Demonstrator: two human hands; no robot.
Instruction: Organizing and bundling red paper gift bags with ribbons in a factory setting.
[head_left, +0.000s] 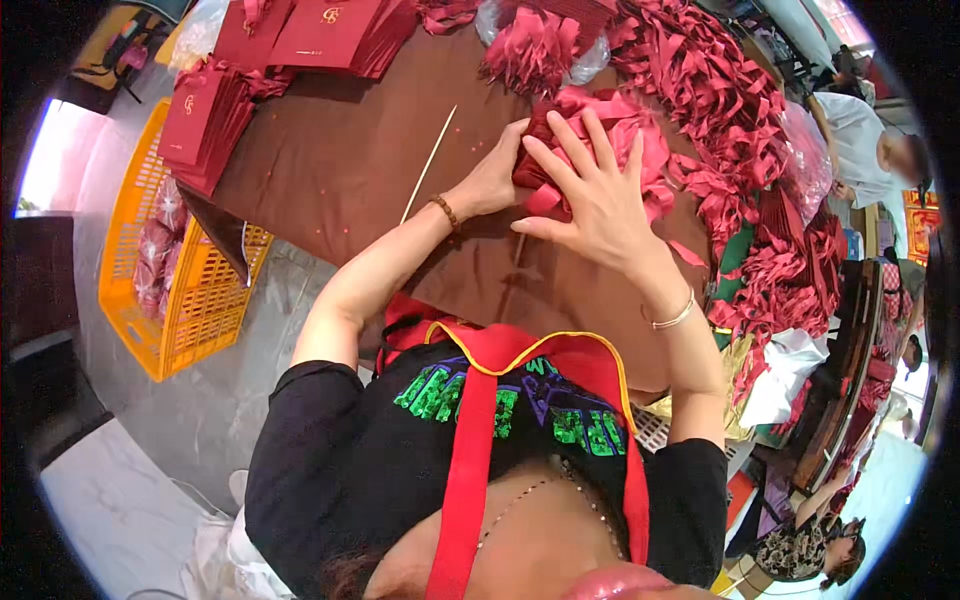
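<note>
A stack of dark red paper gift bags with loose red satin ribbons sits in front of me on the brown-covered table. My left hand, a beaded bracelet at its wrist, is closed against the stack's left edge, its fingertips partly hidden. Over the ribbons, my right hand is open, its fingers spread wide and the thumb pointing left. Those fingers rest on or just above the ribbons; I cannot tell which. A thin pale stick lies on the table left of my left hand.
Finished-looking red gift bags lie at the far left, with another stack at the table's corner. Heaped ribboned bags line the right side. A yellow crate with wrapped bundles stands on the floor. Other people are at the right.
</note>
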